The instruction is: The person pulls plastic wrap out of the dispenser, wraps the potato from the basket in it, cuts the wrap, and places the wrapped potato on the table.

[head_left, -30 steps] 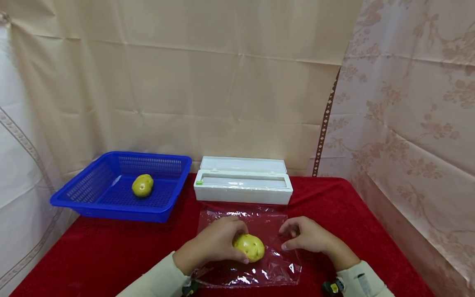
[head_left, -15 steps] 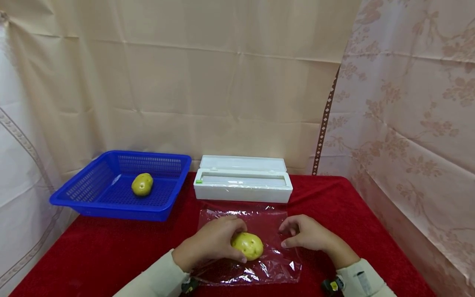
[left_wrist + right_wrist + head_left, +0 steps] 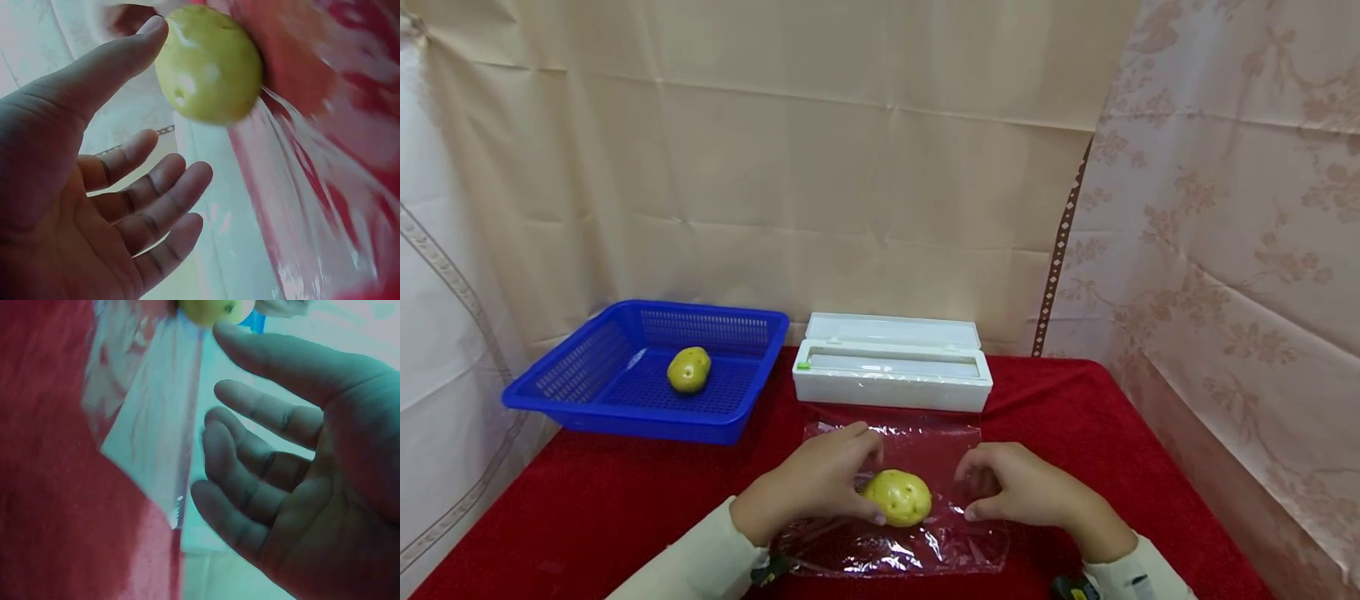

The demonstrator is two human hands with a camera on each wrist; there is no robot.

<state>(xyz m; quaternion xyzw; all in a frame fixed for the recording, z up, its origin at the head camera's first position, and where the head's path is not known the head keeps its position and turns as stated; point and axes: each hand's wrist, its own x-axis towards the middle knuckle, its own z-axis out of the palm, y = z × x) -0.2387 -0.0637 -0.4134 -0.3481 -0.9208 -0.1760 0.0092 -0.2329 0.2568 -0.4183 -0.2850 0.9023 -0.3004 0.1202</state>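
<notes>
A yellow potato (image 3: 898, 498) lies on a sheet of clear cling film (image 3: 917, 446) spread over the red cloth. My left hand (image 3: 816, 479) is just left of it, fingers spread and relaxed; in the left wrist view the fingers stand apart from the potato (image 3: 209, 69), while the thumb tip overlaps its edge, so contact there is unclear. Over the film's right side is my right hand (image 3: 1026, 492), fingers loosely bent with nothing between them. The film runs from a white cling film dispenser (image 3: 891, 387) with its lid raised.
A blue plastic basket (image 3: 647, 423) stands at the back left, holding a second potato (image 3: 689, 370). Beige and patterned curtains (image 3: 775, 167) hang behind and at the sides of the table with its red cloth (image 3: 1045, 392).
My left hand has loosened from the potato and drawn slightly left, leaving it on the film. The right hand has shifted slightly down.
</notes>
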